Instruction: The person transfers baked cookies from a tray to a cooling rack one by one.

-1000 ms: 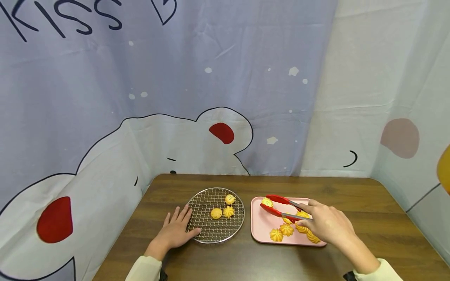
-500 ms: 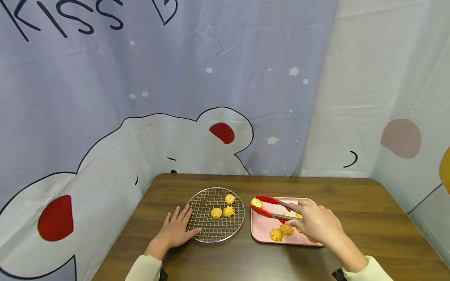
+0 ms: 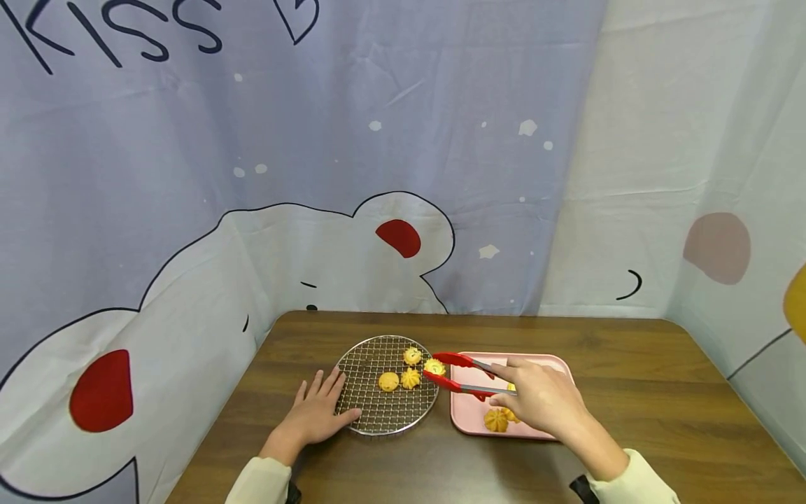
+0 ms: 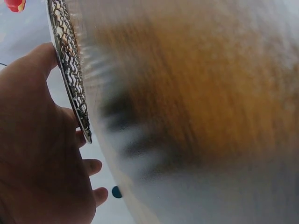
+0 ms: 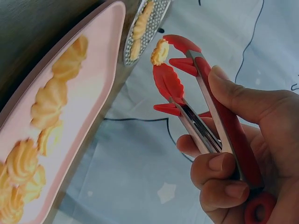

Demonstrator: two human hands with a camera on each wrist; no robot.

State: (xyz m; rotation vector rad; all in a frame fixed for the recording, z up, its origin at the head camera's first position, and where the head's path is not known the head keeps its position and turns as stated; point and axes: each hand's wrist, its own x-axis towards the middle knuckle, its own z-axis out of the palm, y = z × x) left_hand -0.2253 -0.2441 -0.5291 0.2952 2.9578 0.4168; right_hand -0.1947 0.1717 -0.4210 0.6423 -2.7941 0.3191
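My right hand (image 3: 541,400) (image 5: 243,154) grips red tongs (image 3: 462,373) (image 5: 196,93), whose tips pinch a yellow swirl cookie (image 3: 434,367) (image 5: 160,52) above the right edge of a round wire rack (image 3: 368,402) (image 5: 152,23). Three cookies (image 3: 403,371) lie on the rack. My left hand (image 3: 317,413) (image 4: 42,154) rests flat on the table, its fingers touching the rack's left rim (image 4: 70,84). A pink tray (image 3: 472,409) (image 5: 88,88) to the right holds several more cookies (image 5: 44,112), partly hidden by my right hand in the head view.
The wooden table (image 3: 630,364) is enclosed by a printed cloth backdrop (image 3: 378,175) at the back and both sides. The left wrist view is largely blurred.
My right hand has carried the tongs with the cookie leftward, from over the pink tray to the rack's right edge. The left hand has stayed put.
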